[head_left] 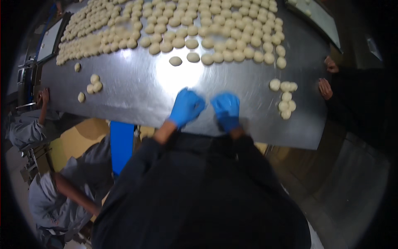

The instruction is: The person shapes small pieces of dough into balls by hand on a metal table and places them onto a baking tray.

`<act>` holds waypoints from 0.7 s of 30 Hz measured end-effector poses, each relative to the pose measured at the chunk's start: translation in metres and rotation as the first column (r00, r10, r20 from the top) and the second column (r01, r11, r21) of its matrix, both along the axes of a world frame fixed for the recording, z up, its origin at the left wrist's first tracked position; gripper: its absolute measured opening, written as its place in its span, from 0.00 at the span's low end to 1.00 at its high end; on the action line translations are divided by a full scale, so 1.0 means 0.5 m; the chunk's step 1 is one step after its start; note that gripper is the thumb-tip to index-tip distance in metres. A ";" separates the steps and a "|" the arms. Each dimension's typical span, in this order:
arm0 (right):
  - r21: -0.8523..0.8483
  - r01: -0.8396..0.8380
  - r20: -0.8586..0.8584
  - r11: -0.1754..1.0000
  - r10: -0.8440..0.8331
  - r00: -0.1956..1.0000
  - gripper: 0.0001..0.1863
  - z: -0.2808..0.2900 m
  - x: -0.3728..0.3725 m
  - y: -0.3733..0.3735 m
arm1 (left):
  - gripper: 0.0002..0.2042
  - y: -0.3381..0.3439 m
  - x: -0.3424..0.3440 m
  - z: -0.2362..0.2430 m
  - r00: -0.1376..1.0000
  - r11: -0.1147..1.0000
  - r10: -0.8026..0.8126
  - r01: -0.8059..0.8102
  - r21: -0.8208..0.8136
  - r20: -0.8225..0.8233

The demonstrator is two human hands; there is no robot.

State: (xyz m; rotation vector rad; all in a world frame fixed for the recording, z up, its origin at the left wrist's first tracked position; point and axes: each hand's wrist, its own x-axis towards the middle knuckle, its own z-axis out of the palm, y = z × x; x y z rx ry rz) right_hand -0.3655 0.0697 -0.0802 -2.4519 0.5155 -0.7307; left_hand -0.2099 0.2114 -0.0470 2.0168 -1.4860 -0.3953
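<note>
The person's left hand (187, 107), in a bright blue glove, is over the near part of a wide, brushed, silver-grey metal counter (141, 91), its fingers curled inward rather than spread; the right hand (226, 108), gloved in the same blue, is just beside it with a narrow gap between the two, its fingers likewise bent down and in; both hands are blurred, and I cannot tell whether either one closes on something or is pressed to the metal; beyond them, at the far side of the counter, lies a broad mass of pale cream, rounded dough balls (178, 42), packed in uneven rows; the nearest of these to the hands are a smooth oval dough ball (175, 61) and a second pale oval piece (193, 57) just right of it, both well apart from the gloves; a small touching cluster of cream dough balls (95, 85) sits to the left, with a single round dough piece (81, 97) near it; a larger irregular group of pale dough balls (286, 99) lies to the right, near a co-worker's bare hand (326, 88) at the counter's right edge.
</note>
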 end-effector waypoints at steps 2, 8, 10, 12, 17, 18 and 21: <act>0.013 -0.073 -0.185 0.997 0.074 0.980 0.08 0.045 0.096 -0.080 | 0.07 -0.075 0.065 0.008 0.999 0.995 0.035 -0.037 -0.094 -0.018; -0.039 -0.208 -0.185 0.977 0.197 0.963 0.06 0.030 -0.069 -0.131 | 0.08 0.111 0.077 0.013 0.998 0.996 0.043 -0.038 0.082 -0.056; -0.019 -0.217 -0.122 0.976 0.213 0.969 0.06 -0.001 -0.049 -0.105 | 0.09 0.069 0.035 -0.008 1.000 0.999 -0.011 0.011 -0.050 0.013; -0.025 -0.127 -0.081 0.992 0.124 0.989 0.07 0.021 0.050 -0.065 | 0.09 -0.025 0.024 -0.010 1.000 0.991 0.021 -0.019 -0.130 0.014; -0.055 -0.107 -0.356 0.993 0.081 0.931 0.07 0.067 0.020 -0.172 | 0.08 0.028 0.129 0.030 0.990 0.991 0.135 -0.135 0.001 0.044; -0.048 -0.062 -0.370 0.997 0.040 0.928 0.07 0.046 -0.023 -0.175 | 0.07 0.065 0.116 0.033 0.957 0.961 0.210 -0.164 0.222 -0.202; -0.017 -0.143 0.051 0.990 0.143 0.988 0.05 -0.012 -0.049 -0.060 | 0.07 0.088 0.013 -0.012 0.990 0.985 0.121 -0.129 -0.113 -0.077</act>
